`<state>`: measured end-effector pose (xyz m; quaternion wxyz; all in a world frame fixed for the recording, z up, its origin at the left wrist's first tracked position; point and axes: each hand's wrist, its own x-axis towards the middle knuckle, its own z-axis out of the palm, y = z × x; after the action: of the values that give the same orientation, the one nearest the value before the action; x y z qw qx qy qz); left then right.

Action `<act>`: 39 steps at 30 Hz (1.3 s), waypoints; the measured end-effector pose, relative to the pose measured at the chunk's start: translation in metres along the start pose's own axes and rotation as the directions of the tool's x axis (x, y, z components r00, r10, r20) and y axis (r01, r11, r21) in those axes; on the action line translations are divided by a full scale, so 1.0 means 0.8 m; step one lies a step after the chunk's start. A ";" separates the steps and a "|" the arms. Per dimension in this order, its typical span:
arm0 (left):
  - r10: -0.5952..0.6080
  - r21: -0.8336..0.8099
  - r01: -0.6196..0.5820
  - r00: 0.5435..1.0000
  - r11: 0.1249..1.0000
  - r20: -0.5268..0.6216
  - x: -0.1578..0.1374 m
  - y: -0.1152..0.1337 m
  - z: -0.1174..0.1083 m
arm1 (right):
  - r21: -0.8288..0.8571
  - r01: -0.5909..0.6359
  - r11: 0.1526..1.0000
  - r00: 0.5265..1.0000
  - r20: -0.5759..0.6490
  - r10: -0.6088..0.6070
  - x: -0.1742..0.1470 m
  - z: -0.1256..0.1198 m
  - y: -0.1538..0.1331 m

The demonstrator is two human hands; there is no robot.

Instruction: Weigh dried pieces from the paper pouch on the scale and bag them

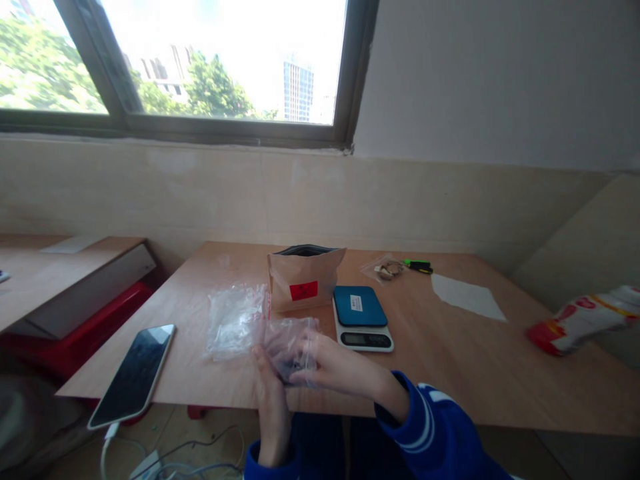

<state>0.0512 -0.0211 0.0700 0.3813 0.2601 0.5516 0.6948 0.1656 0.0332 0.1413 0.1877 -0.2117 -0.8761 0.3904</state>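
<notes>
A clear plastic zip bag (289, 333) is between my hands near the table's front edge. My left hand (270, 385) grips its left lower side, thumb up along the plastic. My right hand (330, 361) is closed at its right side. Plastic overlaps the right fingers, and I cannot tell whether they are inside the bag or behind it. Something small and dark shows by the fingertips, too blurred to name. Touching the bag on the left lies a stack of clear zip bags (235, 321). Behind stands an open brown paper pouch (305, 270) with a red label.
Right of the pouch sits a digital scale (361, 313) with a blue top. Farther back are a small bag of brown pieces (389, 269), a green-and-black cutter (419, 266) and white paper (467, 297). A bottle (583, 323) is at right, a charging phone (134, 373) at left.
</notes>
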 end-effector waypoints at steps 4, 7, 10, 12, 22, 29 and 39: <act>-0.045 -0.061 0.048 0.997 0.997 0.060 0.001 0.005 0.000 | 0.055 -0.079 0.995 0.997 0.029 0.077 0.001 0.005 0.013; -0.031 -0.055 0.034 0.998 0.998 0.053 0.001 0.010 0.001 | 0.143 -0.167 0.976 0.985 0.057 0.160 0.001 0.010 0.026; -0.026 -0.027 0.028 0.998 0.999 0.065 0.000 0.012 0.002 | 0.231 -0.182 0.956 0.983 0.035 0.179 0.002 0.015 0.034; -0.032 -0.018 0.034 0.997 0.999 0.075 0.001 0.009 0.000 | 0.276 -0.194 0.941 0.981 0.054 0.186 0.003 0.015 0.035; -0.082 -0.223 0.109 0.989 0.969 0.126 0.020 0.014 -0.010 | 0.489 -0.229 0.842 0.943 -0.102 0.316 0.000 -0.006 0.047; -0.136 -0.270 0.151 0.988 0.951 0.073 0.030 0.014 -0.017 | 0.495 -0.102 0.863 0.884 -0.352 0.306 0.007 -0.051 0.030; -0.171 -0.314 0.176 0.984 0.933 0.043 0.040 0.003 -0.033 | -0.237 -0.107 0.966 0.729 -0.679 -0.086 0.074 -0.139 0.014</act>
<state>0.0115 -0.0100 0.0638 0.4820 0.1511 0.4510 0.7359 0.1733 0.1377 0.2123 0.4650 -0.3683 -0.7874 0.1678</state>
